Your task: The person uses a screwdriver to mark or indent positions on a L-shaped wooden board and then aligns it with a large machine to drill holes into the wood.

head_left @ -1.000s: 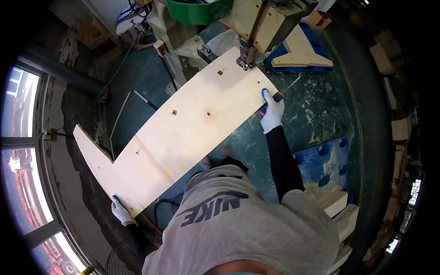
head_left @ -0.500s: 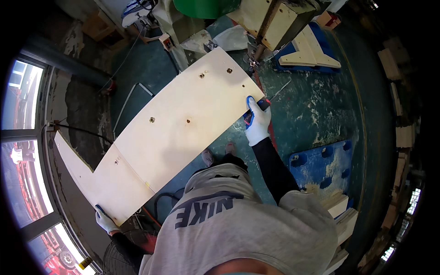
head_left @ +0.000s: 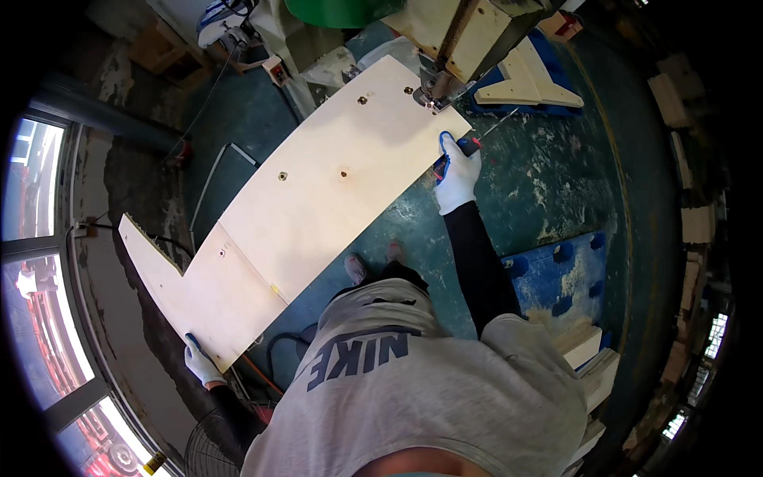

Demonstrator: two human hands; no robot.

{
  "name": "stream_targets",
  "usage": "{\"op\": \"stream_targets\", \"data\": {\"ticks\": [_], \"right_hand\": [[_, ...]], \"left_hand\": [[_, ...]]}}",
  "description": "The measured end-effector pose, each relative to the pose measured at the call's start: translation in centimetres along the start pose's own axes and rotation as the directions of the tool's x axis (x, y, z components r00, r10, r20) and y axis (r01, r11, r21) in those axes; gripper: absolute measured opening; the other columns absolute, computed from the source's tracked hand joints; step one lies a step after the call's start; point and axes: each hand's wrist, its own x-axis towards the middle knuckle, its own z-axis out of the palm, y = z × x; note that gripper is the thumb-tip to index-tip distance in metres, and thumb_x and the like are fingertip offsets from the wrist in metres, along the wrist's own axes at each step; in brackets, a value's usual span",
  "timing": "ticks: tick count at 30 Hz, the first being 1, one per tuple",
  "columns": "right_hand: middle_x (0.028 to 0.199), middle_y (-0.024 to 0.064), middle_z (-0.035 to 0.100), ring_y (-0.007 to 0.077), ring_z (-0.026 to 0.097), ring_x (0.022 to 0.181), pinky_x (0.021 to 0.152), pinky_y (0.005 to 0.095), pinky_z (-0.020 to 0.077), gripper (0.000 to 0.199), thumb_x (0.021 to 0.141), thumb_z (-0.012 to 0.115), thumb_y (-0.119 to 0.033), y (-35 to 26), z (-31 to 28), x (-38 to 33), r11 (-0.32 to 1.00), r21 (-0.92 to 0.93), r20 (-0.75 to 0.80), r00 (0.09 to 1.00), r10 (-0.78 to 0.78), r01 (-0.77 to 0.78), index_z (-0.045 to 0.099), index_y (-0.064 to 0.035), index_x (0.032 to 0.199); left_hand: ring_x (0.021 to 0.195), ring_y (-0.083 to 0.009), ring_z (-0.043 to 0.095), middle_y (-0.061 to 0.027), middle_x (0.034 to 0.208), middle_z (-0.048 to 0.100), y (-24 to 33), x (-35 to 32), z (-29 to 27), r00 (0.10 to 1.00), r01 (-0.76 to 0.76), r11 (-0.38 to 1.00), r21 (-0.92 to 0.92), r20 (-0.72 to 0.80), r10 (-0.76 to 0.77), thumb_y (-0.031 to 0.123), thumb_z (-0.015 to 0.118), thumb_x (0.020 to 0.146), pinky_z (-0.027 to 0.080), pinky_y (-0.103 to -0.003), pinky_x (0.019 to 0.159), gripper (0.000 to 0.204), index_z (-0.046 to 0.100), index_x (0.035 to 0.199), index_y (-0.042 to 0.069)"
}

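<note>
A large pale plywood panel (head_left: 310,199) slants across the view, with a notch cut in its left end and several holes, some with metal inserts. My left hand (head_left: 202,362), in a white and blue glove, grips its near left corner, fingers under the board. At the far right edge my right hand (head_left: 458,175), gloved alike, is closed on the panel and on a screwdriver (head_left: 470,145) with a dark and red handle, its thin shaft pointing away to the right. The panel's far end lies beneath the metal head (head_left: 433,89) of a machine, which hides part of it.
The machine's wooden-faced body (head_left: 485,36) stands ahead, beside a green bowl-like part (head_left: 342,9). Cut boards (head_left: 528,83) lie on a blue pallet at the far right. Another blue pallet (head_left: 556,278) and stacked boards (head_left: 584,350) are at my right. A wire fan guard (head_left: 213,445) sits at lower left.
Both hands have moved the panel forward and slightly right. Its far end has gone from short of the machine head to under it. The screwdriver has moved along with my right hand.
</note>
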Motion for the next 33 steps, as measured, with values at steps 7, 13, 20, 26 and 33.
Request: {"op": "stream_targets", "data": {"ticks": [7, 13, 20, 26, 33], "right_hand": [[0.08, -0.0049, 0.057, 0.0051, 0.049, 0.062, 0.055, 0.0237, 0.039, 0.019, 0.09, 0.075, -0.01, -0.3, 1.0, -0.7, 0.995, -0.01, 0.03, 0.995, 0.097, -0.097, 0.056, -0.0121, 0.09], [0.085, -0.0026, 0.057, 0.0071, 0.05, 0.064, 0.055, 0.0255, 0.0409, 0.021, 0.094, 0.073, -0.019, -0.6, -0.2, -0.9, 0.994, -0.091, -0.045, 0.998, 0.053, -0.056, 0.055, -0.011, 0.1], [0.076, 0.0035, 0.061, 0.0116, 0.057, 0.058, 0.051, 0.0274, 0.0459, 0.023, 0.103, 0.056, -0.033, -4.2, -2.4, -8.6, 0.975, -0.16, 0.285, 0.938, 0.198, -0.157, 0.055, -0.0094, 0.103], [0.069, 0.0022, 0.06, 0.0131, 0.057, 0.051, 0.046, 0.0286, 0.0461, 0.02, 0.102, 0.058, -0.03, -4.2, -1.5, -8.9, 0.894, -0.324, 0.253, 0.883, 0.396, -0.309, 0.059, -0.0096, 0.099], [0.066, 0.0021, 0.058, 0.0127, 0.054, 0.047, 0.043, 0.03, 0.0427, 0.023, 0.102, 0.058, -0.031, -2.9, -0.9, -8.6, 0.886, -0.337, 0.27, 0.869, 0.415, -0.318, 0.059, -0.0085, 0.097]], "left_hand": [[0.058, -0.0053, 0.03, 0.009, 0.063, 0.035, 0.5, 0.6, -0.2, 0.998, -0.058, 0.998, 0.013, -0.001, 0.058, 0.047, 0.061, 0.101, 0.022, -0.027, 0.054, 0.052, 0.047, 0.065, 0.012], [0.059, -0.0062, 0.033, 0.0077, 0.063, 0.038, 0.4, 0.3, 0.6, 0.996, -0.076, 0.997, -0.027, -0.056, 0.074, 0.046, 0.062, 0.1, 0.026, -0.028, 0.054, 0.052, 0.05, 0.065, 0.009], [0.061, -0.0076, 0.036, 0.0055, 0.065, 0.042, -0.6, 0.1, -0.2, 1.0, -0.028, 0.999, 0.031, 0.002, 0.028, 0.043, 0.061, 0.102, 0.03, -0.028, 0.055, 0.05, 0.052, 0.07, 0.006], [0.06, -0.0068, 0.034, 0.0068, 0.063, 0.039, 0.5, -0.5, 0.7, 1.0, -0.009, 1.0, 0.012, 0.018, 0.009, 0.043, 0.061, 0.102, 0.028, -0.028, 0.054, 0.05, 0.049, 0.067, 0.008], [0.059, -0.0064, 0.032, 0.0074, 0.062, 0.038, -1.1, -0.5, 0.7, 1.0, -0.017, 1.0, 0.001, 0.004, 0.017, 0.043, 0.062, 0.101, 0.025, -0.029, 0.053, 0.051, 0.048, 0.065, 0.009]]}}
